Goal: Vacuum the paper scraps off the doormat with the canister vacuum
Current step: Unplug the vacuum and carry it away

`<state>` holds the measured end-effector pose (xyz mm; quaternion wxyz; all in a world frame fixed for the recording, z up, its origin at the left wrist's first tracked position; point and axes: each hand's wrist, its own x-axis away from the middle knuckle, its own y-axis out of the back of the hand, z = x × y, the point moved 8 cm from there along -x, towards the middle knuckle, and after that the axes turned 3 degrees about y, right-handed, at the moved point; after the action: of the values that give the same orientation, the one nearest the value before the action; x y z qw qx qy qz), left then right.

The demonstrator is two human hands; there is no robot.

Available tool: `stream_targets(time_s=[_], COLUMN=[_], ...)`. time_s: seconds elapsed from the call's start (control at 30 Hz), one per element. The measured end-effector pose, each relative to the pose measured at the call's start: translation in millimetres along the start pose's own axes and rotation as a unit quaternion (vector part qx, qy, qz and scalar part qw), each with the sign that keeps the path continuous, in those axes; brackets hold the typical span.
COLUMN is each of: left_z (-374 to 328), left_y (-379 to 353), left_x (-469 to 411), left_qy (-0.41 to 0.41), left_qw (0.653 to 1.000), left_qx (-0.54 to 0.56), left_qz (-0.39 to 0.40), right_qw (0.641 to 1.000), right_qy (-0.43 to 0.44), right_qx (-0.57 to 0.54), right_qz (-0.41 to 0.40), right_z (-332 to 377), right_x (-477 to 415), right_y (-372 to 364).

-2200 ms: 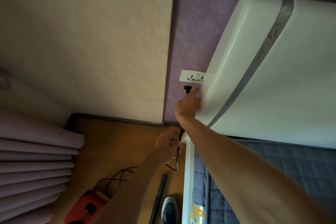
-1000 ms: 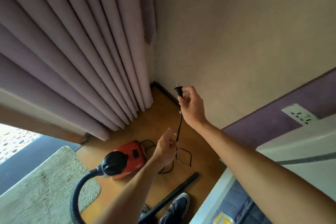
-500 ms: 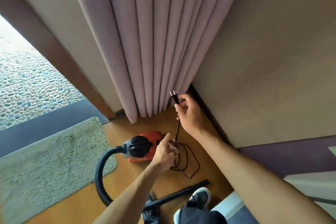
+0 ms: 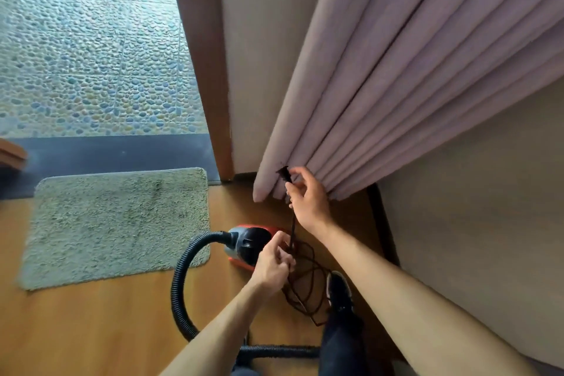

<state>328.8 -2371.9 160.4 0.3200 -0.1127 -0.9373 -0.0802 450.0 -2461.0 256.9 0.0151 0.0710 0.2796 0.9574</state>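
Note:
A red and black canister vacuum (image 4: 248,246) sits on the wooden floor right of the shaggy grey-green doormat (image 4: 113,223). Its black ribbed hose (image 4: 180,284) loops down and toward my feet. My right hand (image 4: 306,198) pinches the black plug (image 4: 283,173) of the power cord (image 4: 293,230), held up in front of the curtain hem. My left hand (image 4: 273,262) grips the same cord lower down, above the vacuum. Loose cord loops (image 4: 308,287) lie on the floor. I see no paper scraps on the mat.
Pink-grey curtains (image 4: 412,70) hang at the right, beside a beige wall (image 4: 476,223). A brown door frame (image 4: 201,70) borders an open doorway onto pebbled ground (image 4: 85,40) beyond a dark threshold (image 4: 116,151). My dark shoe (image 4: 338,288) stands by the cord.
My right hand pulled the plug out of the wall socket by the bed. I have since turned left toward the doorway, carrying plug and cord with both hands; doormat and vacuum came into view.

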Motion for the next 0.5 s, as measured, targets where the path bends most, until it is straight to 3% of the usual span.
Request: stream_targets(time_s=[0.23,0.5], left_z=[25.4,43.8], left_y=[35.4,4.9], left_x=[-19.3,-21.8], left_qy=[0.046,0.106], left_qw=[0.99,0.963], left_qx=[0.066,0.146], left_qz=[-0.111,-0.201], right_qw=[0.995,0.971], right_qy=[0.031,0.108], right_qx=[0.006,0.027], right_qz=[0.095,0.212], right_z=[-4.6,-31.8], right_x=[-36.8,-53.7], right_y=[-77.0,-106.3])
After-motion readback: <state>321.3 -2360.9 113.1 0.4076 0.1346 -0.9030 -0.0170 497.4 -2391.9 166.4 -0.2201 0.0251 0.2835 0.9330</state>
